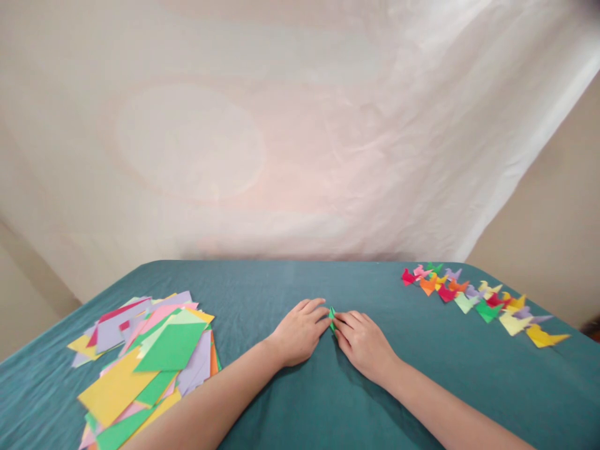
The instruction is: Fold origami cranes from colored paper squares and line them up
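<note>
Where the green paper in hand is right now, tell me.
In the head view, the narrow green paper is just right of centre, below mid-height, between the left hand and the right hand.

The piece (332, 313) looks like paper, as do the smooth, matt sheets (172, 347) and the matt, folded birds (488, 310). The cloth (262, 284) is matt, lightly wrinkled fabric; the backdrop (328, 131) is rumpled, softly sheeny sheeting.

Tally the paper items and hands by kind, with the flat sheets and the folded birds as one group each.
Heap of flat, multicoloured paper sheets: 1
Cluster of small, multicoloured folded-paper birds: 1
Small green folded paper piece: 1
Bare left hand and right hand: 2
Total: 5
</note>
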`<action>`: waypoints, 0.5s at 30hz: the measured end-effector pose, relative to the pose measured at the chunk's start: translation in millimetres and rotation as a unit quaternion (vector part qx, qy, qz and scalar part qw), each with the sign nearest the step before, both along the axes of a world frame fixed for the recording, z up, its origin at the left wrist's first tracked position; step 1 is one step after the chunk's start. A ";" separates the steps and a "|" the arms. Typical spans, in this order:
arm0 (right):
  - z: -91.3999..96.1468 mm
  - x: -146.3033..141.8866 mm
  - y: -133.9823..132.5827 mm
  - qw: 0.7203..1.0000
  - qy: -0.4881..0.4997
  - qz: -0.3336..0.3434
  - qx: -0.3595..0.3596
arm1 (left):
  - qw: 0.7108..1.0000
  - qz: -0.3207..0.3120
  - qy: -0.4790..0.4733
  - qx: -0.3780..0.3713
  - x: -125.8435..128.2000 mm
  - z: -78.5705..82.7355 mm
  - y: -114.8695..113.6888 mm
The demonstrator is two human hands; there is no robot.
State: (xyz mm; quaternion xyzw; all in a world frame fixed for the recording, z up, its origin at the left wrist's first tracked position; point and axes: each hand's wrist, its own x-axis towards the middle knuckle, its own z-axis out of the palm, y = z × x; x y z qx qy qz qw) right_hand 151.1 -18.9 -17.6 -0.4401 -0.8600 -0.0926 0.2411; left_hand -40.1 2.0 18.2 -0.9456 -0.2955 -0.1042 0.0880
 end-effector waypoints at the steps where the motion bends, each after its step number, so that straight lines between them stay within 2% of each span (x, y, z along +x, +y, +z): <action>1: -0.1 1.2 -0.3 1.000 0.003 0.004 -0.001 | 1.000 0.003 -0.001 0.001 -0.1 -0.5 0.1; 15: 9.0 5.1 -2.4 0.999 0.012 0.013 -0.049 | 0.999 0.008 -0.017 -0.027 -2.1 -3.2 1.2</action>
